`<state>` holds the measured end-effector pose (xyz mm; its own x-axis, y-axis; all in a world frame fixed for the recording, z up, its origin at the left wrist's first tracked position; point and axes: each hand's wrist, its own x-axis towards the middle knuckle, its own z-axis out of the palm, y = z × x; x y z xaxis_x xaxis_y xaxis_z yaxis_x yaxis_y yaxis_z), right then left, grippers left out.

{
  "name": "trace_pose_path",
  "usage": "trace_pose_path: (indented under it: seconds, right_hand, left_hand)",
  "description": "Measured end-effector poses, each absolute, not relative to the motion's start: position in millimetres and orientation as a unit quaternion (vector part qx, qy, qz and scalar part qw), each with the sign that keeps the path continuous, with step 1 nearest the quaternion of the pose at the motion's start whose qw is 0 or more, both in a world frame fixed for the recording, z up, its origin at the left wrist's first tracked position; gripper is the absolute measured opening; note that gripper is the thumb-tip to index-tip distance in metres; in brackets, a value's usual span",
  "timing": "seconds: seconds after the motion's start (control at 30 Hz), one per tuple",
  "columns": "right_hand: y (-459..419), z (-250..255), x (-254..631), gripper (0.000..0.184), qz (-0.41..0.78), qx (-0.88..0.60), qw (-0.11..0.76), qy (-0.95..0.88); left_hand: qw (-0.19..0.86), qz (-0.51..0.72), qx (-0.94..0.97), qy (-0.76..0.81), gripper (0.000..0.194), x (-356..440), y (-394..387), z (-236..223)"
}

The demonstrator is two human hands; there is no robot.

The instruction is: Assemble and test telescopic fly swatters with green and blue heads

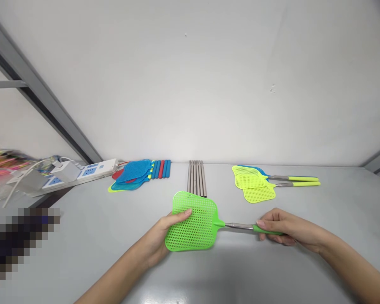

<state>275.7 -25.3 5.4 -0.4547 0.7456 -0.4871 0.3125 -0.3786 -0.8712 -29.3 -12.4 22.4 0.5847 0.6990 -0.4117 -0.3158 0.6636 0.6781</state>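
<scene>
A green fly swatter (196, 228) is held level above the grey table, its mesh head to the left and its metal rod to the right. My left hand (160, 238) grips the mesh head, thumb on top and the other fingers hidden beneath. Around the green handle sleeve my right hand (280, 228) is closed. Just behind the mesh head lies a row of several metal rods (196, 177). Beyond my right hand rest fly swatters with yellow (259, 194) and blue heads, rods and handle sleeves attached.
At the back left are stacked blue swatter heads (136, 171), with red and yellow ones partly covered, beside a row of blue and red handle sleeves (161, 169). A white power strip (95, 171) with plugged-in chargers lies farther left. The wall (209, 84) borders the table's back.
</scene>
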Motion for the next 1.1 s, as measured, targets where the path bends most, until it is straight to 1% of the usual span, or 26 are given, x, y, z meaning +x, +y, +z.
trace_pose_path:
  seconds: [0.6, 0.8, 1.1]
  right_hand:
    - [-24.1, 6.7, 275.1, 0.043, 0.661, -0.5, 0.166, -0.534]
    - [-23.6, 5.6, 277.7, 0.042, 0.665, -0.494, 0.172, -0.533]
    - [-23.6, 7.6, 276.8, 0.042, 0.669, -0.494, 0.186, -0.523]
  left_hand:
    - [0.838, 0.317, 0.266, 0.357, 0.033, -28.7, -12.1, 22.2]
    - [0.826, 0.316, 0.298, 0.359, 0.029, -29.3, -11.6, 21.4]
    - [0.824, 0.321, 0.328, 0.331, 0.03, -30.1, -10.6, 20.5]
